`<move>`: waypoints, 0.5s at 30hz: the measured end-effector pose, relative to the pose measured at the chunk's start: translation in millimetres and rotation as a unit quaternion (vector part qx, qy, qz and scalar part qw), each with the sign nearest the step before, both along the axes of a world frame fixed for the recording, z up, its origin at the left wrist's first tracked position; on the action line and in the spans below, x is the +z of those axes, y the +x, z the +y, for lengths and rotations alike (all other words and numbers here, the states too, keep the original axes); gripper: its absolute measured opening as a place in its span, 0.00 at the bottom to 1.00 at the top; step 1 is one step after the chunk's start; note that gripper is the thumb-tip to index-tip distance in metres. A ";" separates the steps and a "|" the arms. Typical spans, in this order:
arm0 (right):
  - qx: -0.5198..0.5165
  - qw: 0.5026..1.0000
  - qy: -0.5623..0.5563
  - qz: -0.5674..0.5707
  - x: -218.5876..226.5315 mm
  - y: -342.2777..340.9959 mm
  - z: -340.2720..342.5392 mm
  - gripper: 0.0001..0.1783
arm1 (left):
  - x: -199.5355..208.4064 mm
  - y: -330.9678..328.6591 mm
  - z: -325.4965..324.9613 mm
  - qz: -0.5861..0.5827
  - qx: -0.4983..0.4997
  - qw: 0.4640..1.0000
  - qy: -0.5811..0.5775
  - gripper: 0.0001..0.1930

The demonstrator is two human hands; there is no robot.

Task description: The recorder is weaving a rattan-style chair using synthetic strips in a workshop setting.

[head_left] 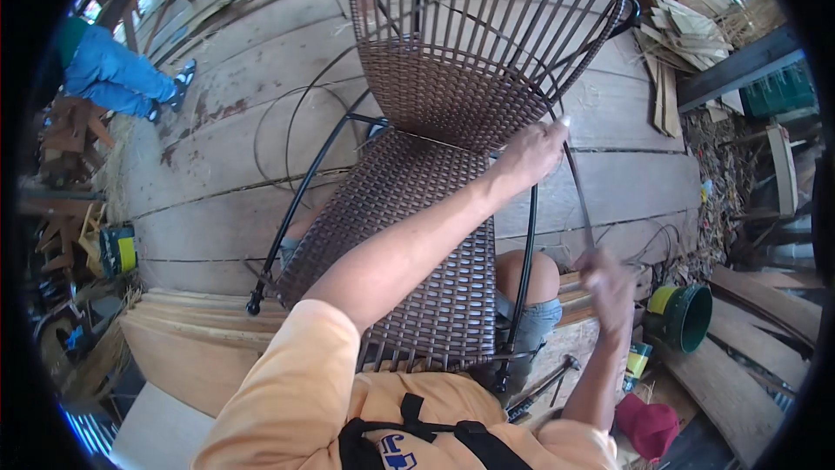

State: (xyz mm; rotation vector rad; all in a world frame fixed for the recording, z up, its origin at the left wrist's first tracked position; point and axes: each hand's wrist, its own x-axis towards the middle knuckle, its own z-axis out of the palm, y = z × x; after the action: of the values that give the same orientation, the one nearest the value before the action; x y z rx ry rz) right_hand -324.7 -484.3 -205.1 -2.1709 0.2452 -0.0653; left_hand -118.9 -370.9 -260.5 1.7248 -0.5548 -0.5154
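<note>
Reaching across the chair [417,209], the left hand [532,153] is pinching the upper end of a dark strip [581,200] between closed fingers, just at the right edge of the woven backrest. The strip is running down and to the right, off the chair's right side, to the right hand [609,289], which is blurred; it is sitting at the strip's lower end and seems curled round it, though I cannot tell for sure how firmly it is closing. The chair is lying tilted over the person's lap, its brown woven seat nearest the body, its backrest pointing away with bare black bars at the far end. A knee [527,277] is showing past the seat's right edge, beside the black frame tube. Loose strips are curling on the plank floor [217,166] by the chair's left side. A green bucket [684,316] is standing near the right hand, and a red cap [648,426] is lying below it. A hammer [544,386] is resting by the seat's near right corner. Another person's blue-trousered legs [113,79] are stretching out at the floor's far left.
</note>
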 end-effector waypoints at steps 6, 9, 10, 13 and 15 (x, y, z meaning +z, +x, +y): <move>0.151 0.987 -0.040 0.031 17.7 -33.2 20.7 0.26 | 8.3 -15.5 -4.1 -0.113 0.037 0.983 0.140 0.16; 0.024 0.979 0.168 0.109 -2.8 -32.3 -33.4 0.36 | 45.9 -66.2 -5.6 -0.156 -0.012 0.987 -0.027 0.09; -0.022 0.955 0.267 0.129 -7.3 -12.7 -46.8 0.40 | 34.4 -105.8 -17.1 -0.317 -0.146 0.937 0.005 0.05; -0.081 0.894 0.426 0.114 28.5 42.2 -46.2 0.28 | 16.4 -263.2 -8.9 -0.380 -0.372 0.847 -0.008 0.03; -0.104 0.889 0.425 0.136 49.0 55.6 -36.5 0.16 | 16.7 -278.3 -11.3 -0.271 -0.545 0.793 -0.004 0.08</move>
State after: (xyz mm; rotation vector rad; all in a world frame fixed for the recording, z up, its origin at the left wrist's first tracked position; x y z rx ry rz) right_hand -269.1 -520.8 -156.1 -1.2630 0.5529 0.1975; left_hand -397.2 -382.2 -243.8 1.3781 -2.0146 -0.7883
